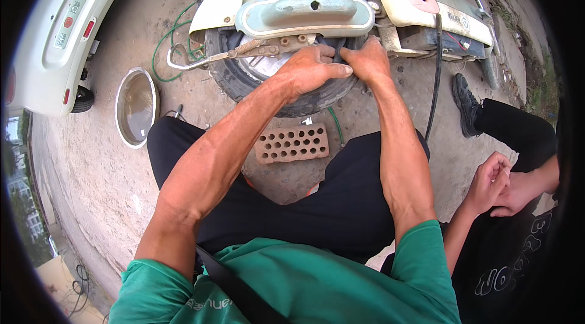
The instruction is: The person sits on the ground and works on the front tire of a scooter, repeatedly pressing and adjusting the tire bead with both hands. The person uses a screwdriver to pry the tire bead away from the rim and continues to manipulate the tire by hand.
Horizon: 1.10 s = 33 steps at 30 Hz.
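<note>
In front of me a black tyre (pixel 292 104) sits on a wheel under the pale green and cream scooter's rear fender (pixel 210 1). My left hand (pixel 312 69) grips the tyre's right part, its thumb pointing right and its fingertips curled partly out of sight. Close beside it, my right hand (pixel 368 62) holds the same stretch of tyre, thumb toward the left hand. A pale green cover (pixel 304 13) juts out just above both hands. The kickstand (pixel 186 59), a bent metal bar, reaches left of the wheel.
A perforated brick (pixel 292 144) lies on the concrete between my knees. A basin of murky water (pixel 137 107) stands at left, near a white car (pixel 61 31). A green hose (pixel 164 71) curls behind it. To my right, a person's clasped hands (pixel 499 187) rest close by; a black cable (pixel 436 80) hangs from the scooter.
</note>
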Each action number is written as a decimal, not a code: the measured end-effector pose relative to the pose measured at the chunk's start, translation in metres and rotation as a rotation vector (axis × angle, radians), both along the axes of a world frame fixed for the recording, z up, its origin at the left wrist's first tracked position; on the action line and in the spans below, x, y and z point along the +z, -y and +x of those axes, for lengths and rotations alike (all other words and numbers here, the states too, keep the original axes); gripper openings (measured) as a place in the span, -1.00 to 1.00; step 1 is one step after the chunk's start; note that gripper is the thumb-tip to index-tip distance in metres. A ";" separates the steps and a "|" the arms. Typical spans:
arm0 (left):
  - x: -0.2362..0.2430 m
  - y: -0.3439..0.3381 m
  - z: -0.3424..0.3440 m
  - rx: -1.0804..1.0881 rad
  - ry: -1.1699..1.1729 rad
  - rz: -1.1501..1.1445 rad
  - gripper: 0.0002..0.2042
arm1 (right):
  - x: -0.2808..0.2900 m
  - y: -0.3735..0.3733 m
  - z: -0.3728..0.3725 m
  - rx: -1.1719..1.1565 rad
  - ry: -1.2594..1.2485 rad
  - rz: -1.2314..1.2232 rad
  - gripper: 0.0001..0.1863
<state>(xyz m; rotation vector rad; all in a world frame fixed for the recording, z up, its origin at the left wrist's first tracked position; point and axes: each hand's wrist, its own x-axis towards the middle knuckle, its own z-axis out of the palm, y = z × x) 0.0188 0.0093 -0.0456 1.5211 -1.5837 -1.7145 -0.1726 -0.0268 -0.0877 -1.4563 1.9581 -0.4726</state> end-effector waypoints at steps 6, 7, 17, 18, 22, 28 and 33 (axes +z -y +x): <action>-0.012 -0.008 0.005 0.175 0.001 0.050 -0.45 | -0.003 -0.001 0.005 0.036 -0.023 0.035 -0.09; -0.010 -0.010 0.001 0.210 0.014 0.039 -0.46 | -0.002 -0.002 0.005 0.032 -0.023 0.035 -0.09; -0.010 -0.019 -0.014 0.186 0.215 -0.133 -0.48 | 0.021 -0.005 0.004 -0.060 0.132 0.151 -0.06; -0.020 -0.015 -0.005 0.189 0.171 -0.065 -0.51 | 0.012 0.001 0.009 -0.130 0.197 0.137 -0.09; -0.005 -0.009 -0.022 0.137 0.208 0.022 -0.51 | 0.017 -0.012 -0.004 -0.127 0.250 0.115 0.01; -0.016 0.010 -0.018 0.044 0.050 0.202 -0.46 | 0.017 -0.013 0.006 -0.096 0.211 0.120 0.15; -0.019 0.021 -0.023 -0.060 0.167 0.216 -0.49 | 0.011 -0.010 0.011 -0.099 0.174 0.107 0.13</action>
